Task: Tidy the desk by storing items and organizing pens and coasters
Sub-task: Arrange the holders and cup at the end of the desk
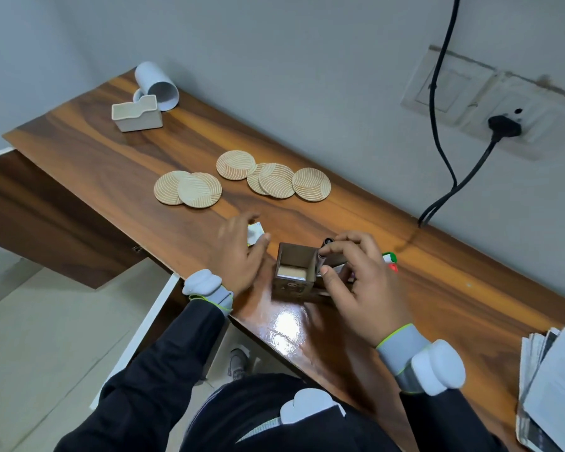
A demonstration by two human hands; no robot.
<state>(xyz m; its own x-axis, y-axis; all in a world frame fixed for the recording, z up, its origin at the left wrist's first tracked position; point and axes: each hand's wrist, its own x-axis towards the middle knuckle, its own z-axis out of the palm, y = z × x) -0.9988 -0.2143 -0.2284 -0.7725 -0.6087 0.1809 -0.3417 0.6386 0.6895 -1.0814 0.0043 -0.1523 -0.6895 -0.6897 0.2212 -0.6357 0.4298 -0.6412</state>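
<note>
- White cup (157,88): on its side at the far left end of the desk (454,288), mouth toward the room, touching the holder below it.
- Pale holder (137,116): upright, nothing seen in it; likely where the coasters belong.
- Coasters (187,189): two overlapping at mid-desk, four more in a loose overlapping row to their right; none stored yet.
- Left hand (238,252): fingers curled over a small white item (254,234), blurred; contact looks likely, a firm grip cannot be told.
- Small brown box (296,267): upright near the front edge, top open, pale floor showing inside.
- Right hand (356,275): fingers pinched on a dark pen (323,252), its tip at the box's right rim.
- Coloured pens (390,261): just beyond the right hand, partly hidden.
- Paper stack (548,386): far right edge.
- Step in hand, by my reading: pens going into the box. Next calls for lowering this pen upright inside, then gathering the coloured ones.
</note>
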